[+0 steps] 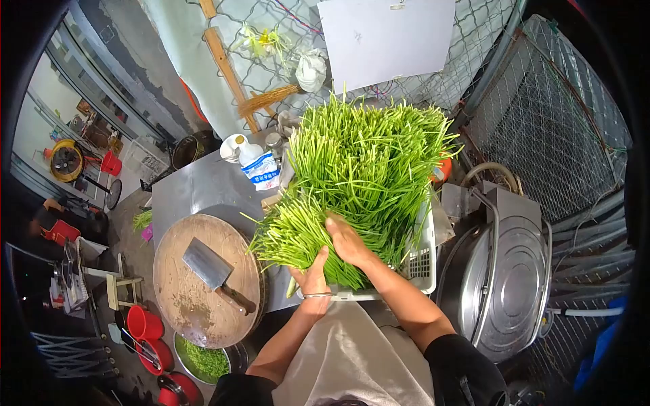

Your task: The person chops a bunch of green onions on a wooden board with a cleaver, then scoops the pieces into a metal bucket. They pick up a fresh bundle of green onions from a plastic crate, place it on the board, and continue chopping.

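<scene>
A thick bunch of garlic chives (292, 233) lies at the near left corner of a white plastic crate (423, 271). My left hand (315, 276) grips the bunch from below, thumb up and most fingers hidden under the stalks. From the right, my right hand (345, 241) closes over the same bunch with its fingers sunk among the leaves. Behind both hands, a tall heap of chives (372, 145) fills the crate. A cleaver (208, 264) rests flat on the round wooden chopping board (179, 284) to the left.
Behind the board, a metal table (196, 183) holds a blue-and-white bag (263, 172). On the floor at lower left are a bowl of chopped greens (206, 358) and red buckets (145, 323). A large round steel vessel (508, 291) stands at right, near wire mesh (542, 115).
</scene>
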`<state>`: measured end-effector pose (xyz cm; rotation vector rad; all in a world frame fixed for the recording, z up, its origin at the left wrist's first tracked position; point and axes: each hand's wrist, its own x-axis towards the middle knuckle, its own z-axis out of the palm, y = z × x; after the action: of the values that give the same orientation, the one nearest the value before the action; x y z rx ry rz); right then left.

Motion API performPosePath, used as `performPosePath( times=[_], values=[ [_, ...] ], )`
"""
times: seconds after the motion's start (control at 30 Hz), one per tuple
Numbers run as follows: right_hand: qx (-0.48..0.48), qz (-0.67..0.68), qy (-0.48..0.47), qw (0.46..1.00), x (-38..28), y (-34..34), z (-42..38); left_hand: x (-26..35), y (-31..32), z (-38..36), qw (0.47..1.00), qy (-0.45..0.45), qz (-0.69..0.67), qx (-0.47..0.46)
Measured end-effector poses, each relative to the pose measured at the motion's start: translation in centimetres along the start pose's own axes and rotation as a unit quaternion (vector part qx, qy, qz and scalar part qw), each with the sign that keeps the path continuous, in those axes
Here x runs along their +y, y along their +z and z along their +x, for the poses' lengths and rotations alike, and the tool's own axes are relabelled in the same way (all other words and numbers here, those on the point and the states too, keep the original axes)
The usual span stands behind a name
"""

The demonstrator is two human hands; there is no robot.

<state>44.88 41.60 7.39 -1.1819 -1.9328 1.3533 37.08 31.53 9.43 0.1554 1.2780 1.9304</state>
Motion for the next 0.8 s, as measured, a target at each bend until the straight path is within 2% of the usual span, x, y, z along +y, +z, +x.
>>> performPosePath(
  times=[0.17, 0.2, 0.3, 0.33, 0.5, 0.57, 0.63, 0.7, 0.73, 0.8],
  values=[
    [0.140, -0.157, -0.125, 0.970, -2.9, -4.1, -4.5, -0.5, -0.1, 0.3, 0.999, -0.001, 0.009, 0.033],
    [0.244, -0.155, -0.183, 0.940, -2.4, -4.7, -4.4, -0.5, -0.1, 0.2, 0.999, 0.001, 0.010, 0.039],
    [0.295, -0.131, -0.167, 0.932, -2.0, -6.3, -2.8, -0.5, -0.1, -0.1, 0.999, 0.005, 0.009, 0.048],
    [0.253, -0.123, -0.121, 0.952, -1.5, -6.1, -1.9, -0.5, 0.0, -0.2, 0.999, 0.008, 0.009, 0.047],
    [0.150, -0.135, -0.086, 0.976, -0.9, -3.1, 1.7, -0.3, -0.1, -0.4, 0.998, -0.017, 0.028, 0.055],
    [0.050, -0.122, 0.022, 0.991, -1.4, -2.0, 2.5, -0.4, -0.5, -0.4, 0.999, -0.015, 0.030, 0.042],
    [-0.003, -0.051, 0.003, 0.999, -0.1, -0.6, 3.1, -0.4, -0.5, -0.6, 1.000, -0.006, 0.017, 0.025],
    [-0.065, 0.015, -0.010, 0.998, 1.8, 0.6, 4.2, 0.1, -0.5, -1.1, 0.999, -0.036, 0.011, 0.038],
    [-0.034, 0.008, -0.071, 0.997, 2.1, 1.1, 4.0, 0.2, -0.5, -1.2, 0.998, -0.051, 0.007, 0.043],
    [-0.046, -0.113, -0.098, 0.988, 0.9, -0.2, 2.9, -0.2, -1.2, -1.4, 0.998, -0.044, 0.018, 0.032]
  ],
)
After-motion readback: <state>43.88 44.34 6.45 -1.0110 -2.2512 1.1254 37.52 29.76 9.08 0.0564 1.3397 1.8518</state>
